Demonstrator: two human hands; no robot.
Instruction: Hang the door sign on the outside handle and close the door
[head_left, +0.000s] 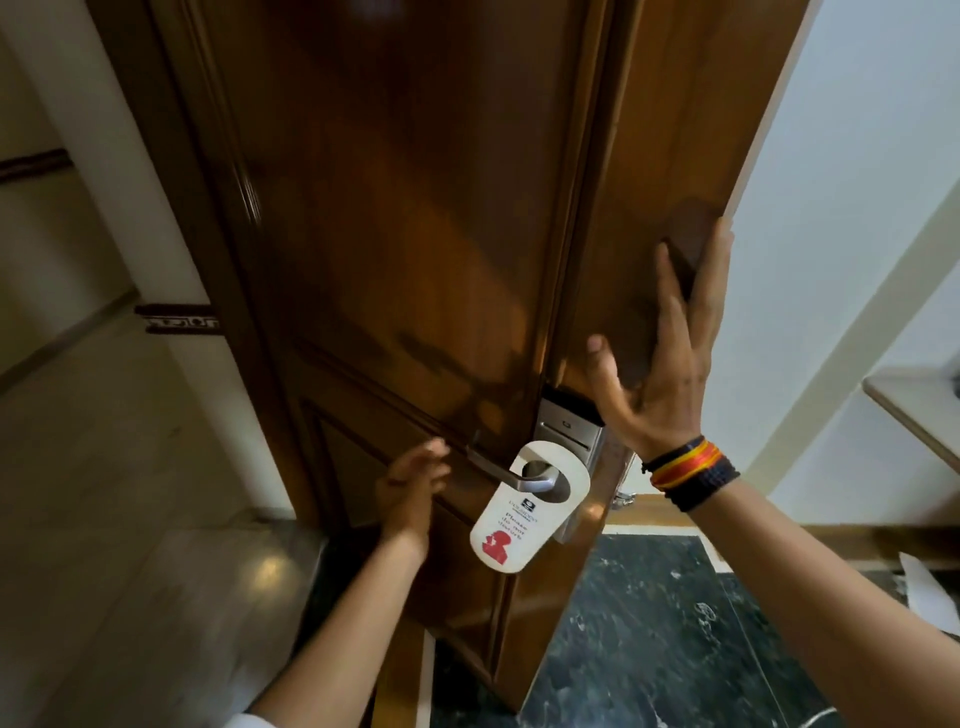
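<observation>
Two bare hands are up at a brown wooden door (405, 218) that stands ajar, its free edge turned toward the camera. The sign (524, 506), a white card with a red figure and small print too blurred to read surely, hangs by its hole on the silver handle (511, 475) and tilts down to the left. Behind the handle sits a silver lock plate (569, 428).

The right hand (670, 358) is raised with fingers spread wide, its grip apart and holding nothing; the fingertips seem to lie against the door's edge above the lock plate, though the angle makes real contact hard to judge. Dark, red and yellow bands (693, 473) wrap that wrist.

The left hand (413, 486) is lower, just left of the handle's tip, blurred, fingers loosely open and close to the door face; it holds nothing, and whether it touches the handle cannot be told.

Right of the door, dark marbled floor (654, 623) shows through the gap, with a white wall (857, 182) beyond. Left of the frame lies pale glossy floor (104, 519).
</observation>
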